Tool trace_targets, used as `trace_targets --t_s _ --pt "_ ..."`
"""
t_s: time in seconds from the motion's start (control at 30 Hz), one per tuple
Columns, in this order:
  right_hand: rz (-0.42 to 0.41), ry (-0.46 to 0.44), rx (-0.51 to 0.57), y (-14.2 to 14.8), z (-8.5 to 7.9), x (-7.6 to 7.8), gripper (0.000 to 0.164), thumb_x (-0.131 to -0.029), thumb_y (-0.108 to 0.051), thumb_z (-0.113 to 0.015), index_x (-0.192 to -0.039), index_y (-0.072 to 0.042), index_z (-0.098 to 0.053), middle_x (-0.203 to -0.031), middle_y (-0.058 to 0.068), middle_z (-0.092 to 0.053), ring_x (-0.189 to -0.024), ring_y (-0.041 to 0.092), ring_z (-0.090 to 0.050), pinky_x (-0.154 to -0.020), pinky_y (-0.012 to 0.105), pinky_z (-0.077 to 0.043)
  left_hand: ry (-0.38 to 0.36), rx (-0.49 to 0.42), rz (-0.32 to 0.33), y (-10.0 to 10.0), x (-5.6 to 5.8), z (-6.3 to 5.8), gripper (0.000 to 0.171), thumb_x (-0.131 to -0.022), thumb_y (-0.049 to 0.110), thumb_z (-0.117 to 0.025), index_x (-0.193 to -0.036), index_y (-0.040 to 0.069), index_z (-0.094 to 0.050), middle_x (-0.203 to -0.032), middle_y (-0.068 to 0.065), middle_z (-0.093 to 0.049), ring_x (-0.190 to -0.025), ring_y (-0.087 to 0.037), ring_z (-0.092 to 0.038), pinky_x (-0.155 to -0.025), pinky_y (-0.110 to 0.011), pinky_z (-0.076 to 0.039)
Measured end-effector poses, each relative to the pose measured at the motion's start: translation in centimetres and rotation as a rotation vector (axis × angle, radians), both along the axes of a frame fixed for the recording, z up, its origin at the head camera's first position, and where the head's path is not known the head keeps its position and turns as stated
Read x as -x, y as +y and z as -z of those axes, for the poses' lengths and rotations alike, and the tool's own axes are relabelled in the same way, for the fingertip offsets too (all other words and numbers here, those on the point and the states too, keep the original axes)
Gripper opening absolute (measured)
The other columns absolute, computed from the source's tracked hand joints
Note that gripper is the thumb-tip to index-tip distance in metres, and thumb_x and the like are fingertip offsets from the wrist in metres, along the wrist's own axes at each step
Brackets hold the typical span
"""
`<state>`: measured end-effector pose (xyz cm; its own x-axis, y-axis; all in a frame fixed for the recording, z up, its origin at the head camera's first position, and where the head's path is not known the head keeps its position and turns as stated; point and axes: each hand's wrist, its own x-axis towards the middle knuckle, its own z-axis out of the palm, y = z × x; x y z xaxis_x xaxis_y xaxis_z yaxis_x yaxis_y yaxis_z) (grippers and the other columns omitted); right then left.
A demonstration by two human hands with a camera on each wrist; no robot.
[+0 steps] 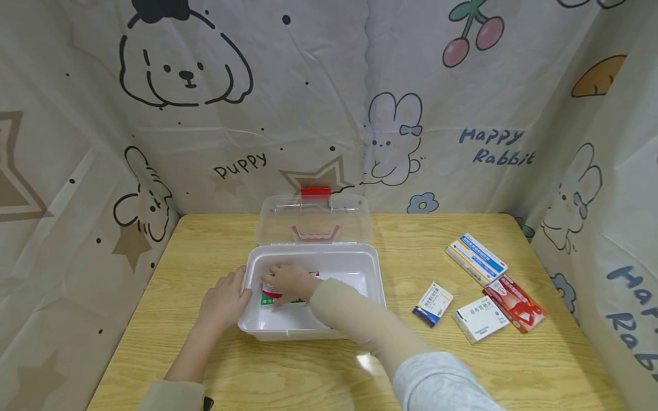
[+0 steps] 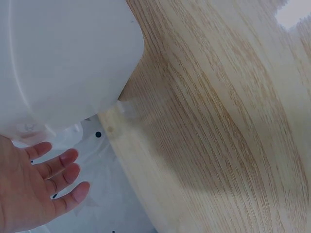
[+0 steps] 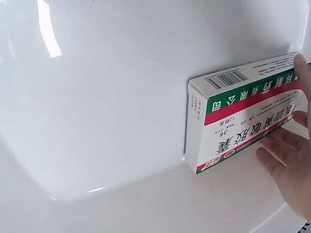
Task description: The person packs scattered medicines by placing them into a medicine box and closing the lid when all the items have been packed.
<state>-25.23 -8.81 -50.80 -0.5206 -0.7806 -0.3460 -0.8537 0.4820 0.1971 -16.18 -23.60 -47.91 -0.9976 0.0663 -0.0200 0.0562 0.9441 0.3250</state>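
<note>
White plastic box (image 1: 360, 265): sits on wood-grain table (image 1: 216, 240), top open; clear lid (image 1: 277, 220) folded back behind it, with red latch (image 1: 316, 192) and pink handle (image 1: 316, 234).
Medicine pack (image 3: 248, 121): green, red and white, inside the box, left half; can't tell if its underside is fully on the floor.
Right hand (image 1: 294, 279): reaches into the box, fingers partly spread and bent, gripping the pack across its width.
Pack vs fingers: between thumb and fingers; thumb at the wide green stripe's edge, fingertips at the opposite long edge, one end sticking out past them.
Left hand (image 1: 222, 299): outside the box at its left wall, fingers apart and loosely bent, grasping nothing; thumb by the rim, exact contact unclear.
Head view only: lid, plus four packs on the table to the right: blue-and-white pack (image 1: 476, 258), red pack (image 1: 515, 303), plain white pack (image 1: 480, 319), small white pack with dark blue end (image 1: 433, 303); first three bunched, small one just beside.
Right wrist view only: barcode side and one end of the pack; in head view the hand covers much of the printed front.
Left wrist view only: left fingertips from the palm side, just beside the box's outer wall.
Backdrop: printed cloth (image 1: 308, 114), puppy and rabbit drawings.
</note>
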Motion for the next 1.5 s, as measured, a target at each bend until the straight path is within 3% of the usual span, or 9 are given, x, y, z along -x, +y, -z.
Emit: trace_targets --t_s 0.17,0.37,0.53,0.8,1.2,1.5 --pt "-0.005 -0.013 -0.018 0.1 -0.4 -0.2 0.076 -0.079 -0.064 -0.051 -0.141 -0.027 -0.031 -0.131 0.001 -0.044 -0.122 0.014 -0.042 -0.103 0.028 -0.033 -0.010 0.000 -0.001 0.0 0.1 0.0 0.052 -0.090 0.024 -0.043 -0.136 0.001 -0.033 -0.117 -0.024 -0.052 -0.101 -0.039 -0.051 -0.074 -0.055 -0.045" --pt "-0.052 -0.015 -0.021 0.4 -0.6 0.0 0.070 -0.080 -0.060 -0.053 -0.139 -0.030 -0.032 -0.125 -0.001 -0.046 -0.116 0.013 -0.044 -0.102 0.028 -0.033 -0.022 -0.012 -0.007 0.0 0.2 0.0 0.052 -0.090 0.024 -0.043 -0.136 0.002 -0.032 -0.117 -0.023 -0.052 -0.100 -0.038 -0.051 -0.074 -0.055 -0.045" --pt "-0.077 -0.007 -0.062 0.7 -1.4 0.1 0.074 -0.080 -0.062 -0.050 -0.143 -0.032 -0.026 -0.134 -0.002 -0.043 -0.123 0.013 -0.040 -0.105 0.031 -0.030 -0.020 -0.016 -0.009 0.0 0.3 0.2 0.053 -0.090 0.025 -0.043 -0.136 0.001 -0.032 -0.118 -0.023 -0.052 -0.101 -0.039 -0.051 -0.075 -0.055 -0.045" --pt "-0.002 -0.082 -0.069 1.6 -3.7 -0.5 0.074 -0.082 -0.059 -0.051 -0.145 -0.036 -0.020 -0.147 -0.005 -0.030 -0.135 0.015 -0.025 -0.110 0.038 -0.021 -0.024 -0.014 -0.009 0.0 0.2 0.0 0.054 -0.090 0.025 -0.042 -0.137 0.000 -0.031 -0.118 -0.024 -0.052 -0.103 -0.040 -0.050 -0.077 -0.056 -0.043" --pt "0.058 -0.128 0.053 3.5 -6.9 -1.6 0.072 -0.082 -0.051 -0.058 -0.143 -0.036 -0.025 -0.149 -0.003 -0.026 -0.137 0.018 -0.022 -0.110 0.044 -0.018 -0.019 0.017 0.007 0.2 0.0 -0.2 0.054 -0.091 0.025 -0.042 -0.137 -0.002 -0.031 -0.119 -0.025 -0.050 -0.103 -0.039 -0.048 -0.079 -0.057 -0.042" --pt "0.053 -0.096 0.184 6.0 -8.4 -1.9 0.073 -0.083 -0.053 -0.057 -0.145 -0.034 -0.023 -0.151 0.002 -0.020 -0.139 0.022 -0.015 -0.111 0.042 -0.013 -0.014 0.033 0.005 0.2 0.0 -0.1 0.054 -0.091 0.025 -0.041 -0.137 -0.003 -0.030 -0.119 -0.026 -0.049 -0.104 -0.039 -0.047 -0.080 -0.056 -0.042"
